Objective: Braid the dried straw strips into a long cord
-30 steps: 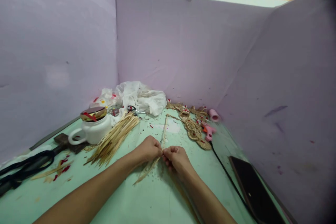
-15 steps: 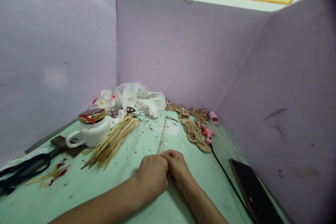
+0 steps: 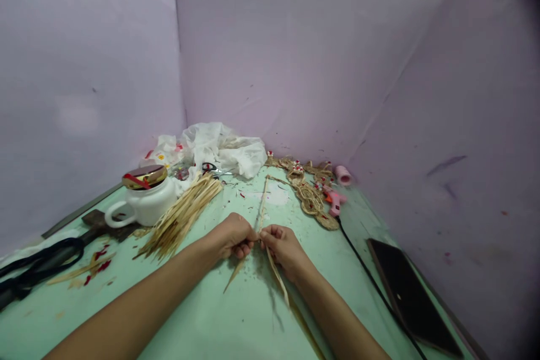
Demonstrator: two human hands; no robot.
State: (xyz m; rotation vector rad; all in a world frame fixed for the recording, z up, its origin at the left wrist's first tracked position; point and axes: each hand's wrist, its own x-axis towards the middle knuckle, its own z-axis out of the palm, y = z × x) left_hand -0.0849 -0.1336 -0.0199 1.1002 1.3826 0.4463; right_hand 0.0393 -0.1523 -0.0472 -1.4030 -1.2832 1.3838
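A thin straw braid (image 3: 264, 202) runs from the middle of the table toward me. At its near end my left hand (image 3: 237, 238) and my right hand (image 3: 283, 246) meet, fingertips almost touching, each pinching straw. A short straw strand (image 3: 233, 278) sticks out below my left hand. Under my right hand a longer pale strand (image 3: 279, 280) hangs toward me. To the left lies a bundle of loose dry straw (image 3: 181, 214). Coiled braided pieces with red and white beads (image 3: 310, 199) lie to the right, and a thin cord links them to the braid's far end.
A white mug (image 3: 147, 205) carries a gold-rimmed lid. Black-handled shears (image 3: 46, 261) lie at left, small scissors (image 3: 210, 168) and white plastic bags (image 3: 223, 146) behind. At right are a pink glue gun (image 3: 335, 201) with its cord, a pink roll (image 3: 343, 175) and a black phone-like slab (image 3: 411, 295). Purple panels enclose the table.
My hands have drawn slightly apart, the left turning and shifting left. Straw strands below them now show. The view has tilted down a little.
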